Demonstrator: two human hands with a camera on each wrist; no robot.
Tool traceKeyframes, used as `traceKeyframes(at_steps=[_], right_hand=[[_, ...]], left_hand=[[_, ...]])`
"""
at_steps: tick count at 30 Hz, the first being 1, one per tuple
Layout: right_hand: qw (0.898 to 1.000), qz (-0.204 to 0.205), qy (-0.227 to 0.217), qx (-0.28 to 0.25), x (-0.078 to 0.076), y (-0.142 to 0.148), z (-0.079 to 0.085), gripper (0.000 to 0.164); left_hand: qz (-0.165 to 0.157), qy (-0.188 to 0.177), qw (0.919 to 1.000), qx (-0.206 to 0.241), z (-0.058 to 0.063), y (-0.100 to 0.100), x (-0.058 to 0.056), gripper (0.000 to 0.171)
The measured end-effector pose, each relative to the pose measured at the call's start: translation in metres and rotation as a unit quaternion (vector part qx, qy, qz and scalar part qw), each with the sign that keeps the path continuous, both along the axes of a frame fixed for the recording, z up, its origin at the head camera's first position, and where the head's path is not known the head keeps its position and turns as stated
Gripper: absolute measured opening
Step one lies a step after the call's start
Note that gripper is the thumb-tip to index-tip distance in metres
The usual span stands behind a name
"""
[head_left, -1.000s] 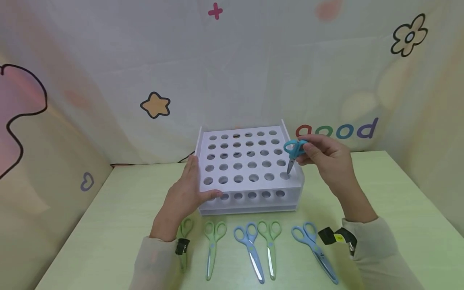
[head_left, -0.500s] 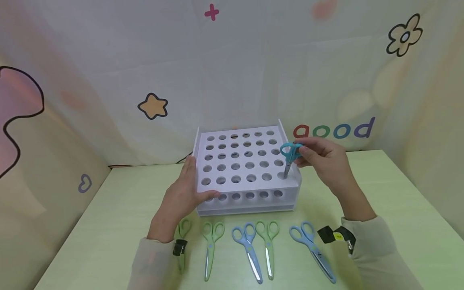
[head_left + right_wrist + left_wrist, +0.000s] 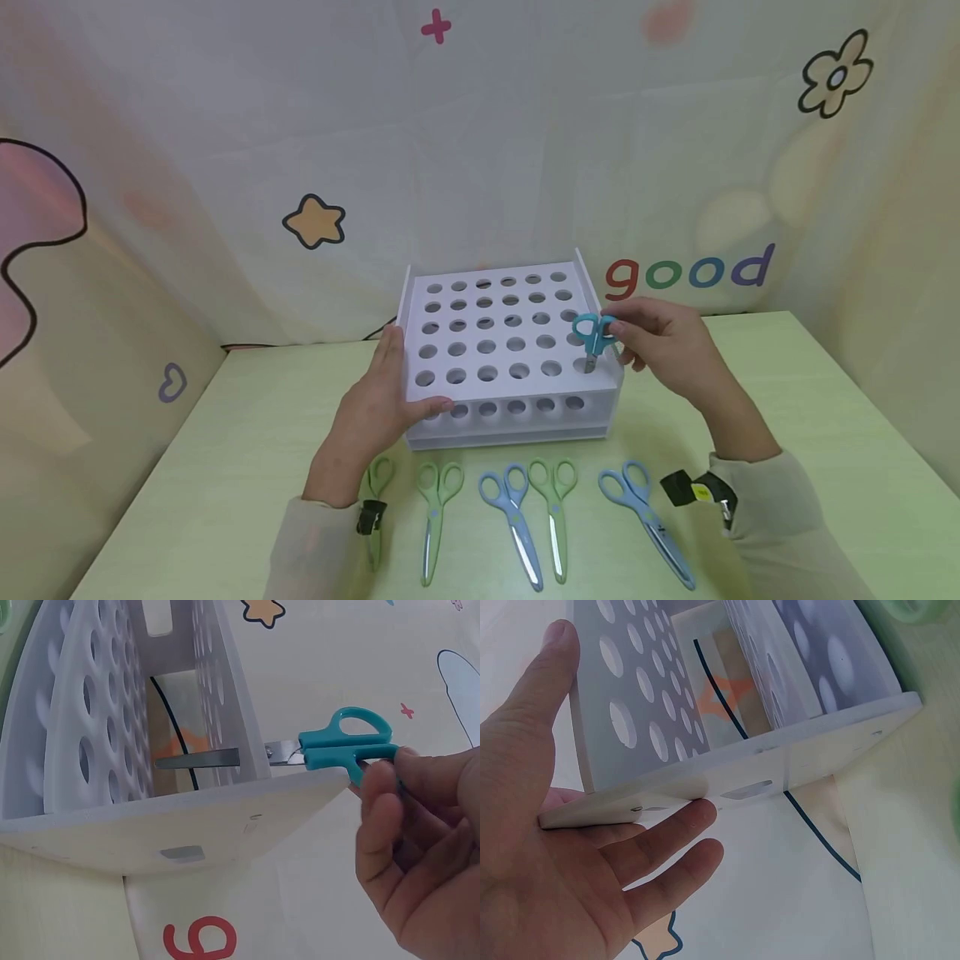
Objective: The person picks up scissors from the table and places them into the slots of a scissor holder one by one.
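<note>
A white rack (image 3: 501,387) with rows of round holes stands on the table. My left hand (image 3: 371,408) holds its front left corner, thumb over the front edge and fingers along the outer side panel (image 3: 810,761). With my right hand (image 3: 667,346) I pinch one handle loop of small teal scissors (image 3: 595,337). Their blades point down through the front right hole of the top board; in the right wrist view the metal blade (image 3: 202,759) shows below that board, its tip above the lower holed board (image 3: 97,712). The teal handles stay above the top board.
Before the rack lie green scissors (image 3: 433,521), blue scissors (image 3: 517,521), more green scissors (image 3: 557,517) and blue scissors (image 3: 648,521). Another green pair (image 3: 381,475) is partly hidden by the left wrist. A printed cloth (image 3: 495,150) hangs behind the table (image 3: 202,500).
My right hand has lowered the teal scissors, and the blades have gone from the hole's opening down into it. My left hand stays on the rack. The view shifted slightly.
</note>
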State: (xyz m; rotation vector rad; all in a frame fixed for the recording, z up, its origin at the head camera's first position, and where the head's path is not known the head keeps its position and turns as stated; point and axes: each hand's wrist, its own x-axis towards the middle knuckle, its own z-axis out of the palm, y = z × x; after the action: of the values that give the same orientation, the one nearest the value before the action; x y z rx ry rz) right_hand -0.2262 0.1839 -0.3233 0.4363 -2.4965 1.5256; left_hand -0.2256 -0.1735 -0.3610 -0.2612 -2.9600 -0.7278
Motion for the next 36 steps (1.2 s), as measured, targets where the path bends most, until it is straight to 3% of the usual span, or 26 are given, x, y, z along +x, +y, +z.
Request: traceKeyframes(at_steps=[13,22,36], right_hand=[[0.995,0.013,-0.061,0.072,0.002,0.003,0.004,0.023],[0.996,-0.009,-0.045,0.082,0.003,-0.006,0.001,0.021],[0.993,-0.035,-0.057,0.095,0.001,-0.017,-0.009,0.021]], left_hand=[[-0.004,0.005,0.9999,0.009,0.000,-0.001,0.001,0.130],[-0.004,0.000,0.9999,0.011,0.000,0.000,0.000,0.130],[-0.003,-0.004,0.9998,0.021,0.000,0.000,0.000,0.130]])
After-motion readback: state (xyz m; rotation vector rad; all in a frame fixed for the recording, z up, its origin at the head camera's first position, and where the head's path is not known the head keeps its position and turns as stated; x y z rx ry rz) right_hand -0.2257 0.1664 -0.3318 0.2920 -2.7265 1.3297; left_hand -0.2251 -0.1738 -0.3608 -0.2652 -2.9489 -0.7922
